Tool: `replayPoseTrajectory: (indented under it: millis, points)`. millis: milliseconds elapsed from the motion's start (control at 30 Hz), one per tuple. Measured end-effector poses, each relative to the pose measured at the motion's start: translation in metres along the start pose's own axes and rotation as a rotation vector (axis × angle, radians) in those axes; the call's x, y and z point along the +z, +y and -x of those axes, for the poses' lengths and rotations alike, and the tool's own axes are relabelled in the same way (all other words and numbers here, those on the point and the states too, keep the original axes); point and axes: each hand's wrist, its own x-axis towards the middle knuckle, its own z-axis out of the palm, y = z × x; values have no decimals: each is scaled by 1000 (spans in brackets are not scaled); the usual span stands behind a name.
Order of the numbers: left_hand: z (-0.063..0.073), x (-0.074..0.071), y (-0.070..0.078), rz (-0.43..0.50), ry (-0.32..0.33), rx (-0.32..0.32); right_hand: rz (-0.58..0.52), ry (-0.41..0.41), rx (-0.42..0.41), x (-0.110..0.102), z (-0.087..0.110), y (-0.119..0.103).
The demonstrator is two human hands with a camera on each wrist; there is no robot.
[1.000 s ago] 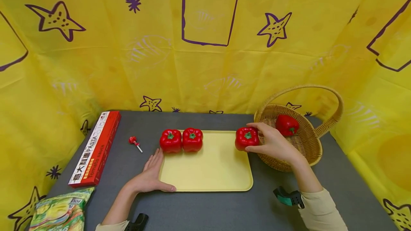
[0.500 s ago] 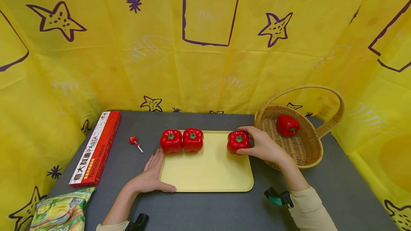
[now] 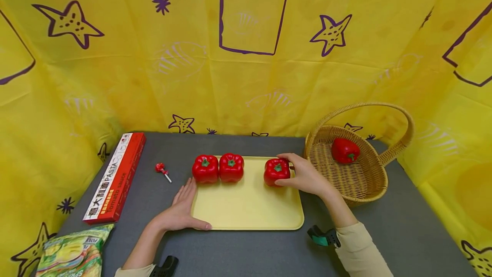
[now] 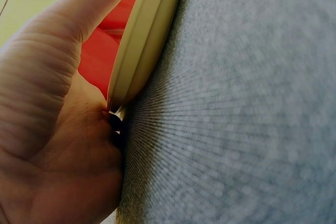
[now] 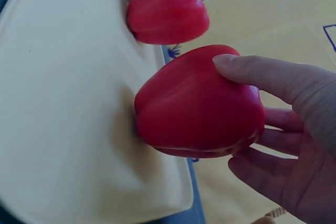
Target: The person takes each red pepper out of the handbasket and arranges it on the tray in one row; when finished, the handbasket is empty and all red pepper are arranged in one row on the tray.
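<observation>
My right hand [image 3: 301,175] grips a red bell pepper [image 3: 276,172] with thumb and fingers, over the right part of the yellow tray [image 3: 246,208]. The right wrist view shows the held pepper [image 5: 199,103] close over the tray's surface, a shadow beneath it. Two more red bell peppers [image 3: 231,168] stand side by side, stems up, at the tray's far left corner. My left hand [image 3: 178,213] rests at the tray's left edge, fingers straight and spread, thumb along the near rim. In the left wrist view the tray's rim [image 4: 144,35] lies against that hand.
A wicker basket [image 3: 378,183] with an upright handle stands at the right, one red bell pepper [image 3: 345,150] inside. Left of the tray lie a lollipop [image 3: 162,171], a red pasta box [image 3: 115,178] and a green snack bag [image 3: 71,251]. Yellow patterned cloth rises behind the table.
My right hand has carried its bell pepper leftward from beside the basket, farther over the tray. My left hand and the two standing peppers have stayed put.
</observation>
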Motion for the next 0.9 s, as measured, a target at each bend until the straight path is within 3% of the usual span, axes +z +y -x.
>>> replayPoseTrajectory:
  millis: [900]
  points:
    - [0, 0, 0, 16, -1, 7, -100, 5, -19, 25, -23, -13]
